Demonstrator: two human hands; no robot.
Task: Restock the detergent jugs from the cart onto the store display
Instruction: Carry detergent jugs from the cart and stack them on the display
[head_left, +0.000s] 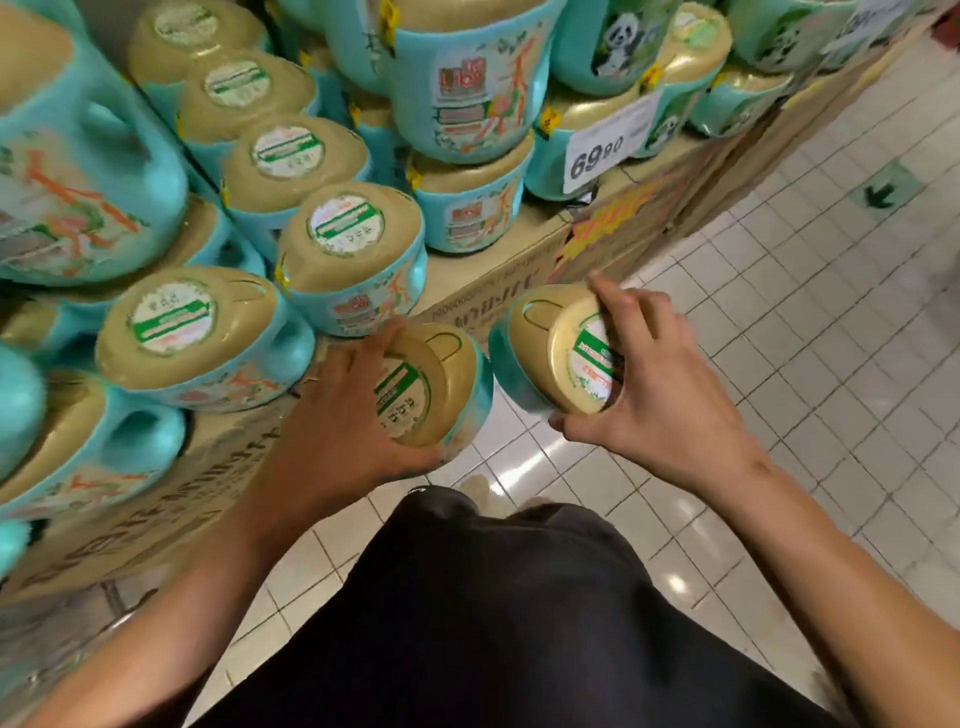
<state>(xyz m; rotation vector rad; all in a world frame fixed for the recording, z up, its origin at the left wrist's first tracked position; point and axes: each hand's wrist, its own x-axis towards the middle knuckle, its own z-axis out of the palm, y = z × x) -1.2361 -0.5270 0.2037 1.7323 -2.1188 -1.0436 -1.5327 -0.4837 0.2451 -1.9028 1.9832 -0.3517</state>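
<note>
Two turquoise detergent jugs with gold tops are in my hands, side by side over the floor in front of the display's near corner. My left hand (343, 415) grips the gold cap of the left jug (447, 379). My right hand (660, 384) grips the cap of the right jug (540, 348), which tilts toward me. Several matching jugs (343, 244) stand in stacked rows on the cardboard-box display (488, 291) to the left and behind. The cart is out of sight.
A white price sign reading 69.90 (605, 140) hangs on the display at upper right. White tiled floor (779, 322) stretches to the right with a green arrow sticker (883, 195). My dark clothing (493, 623) fills the bottom centre.
</note>
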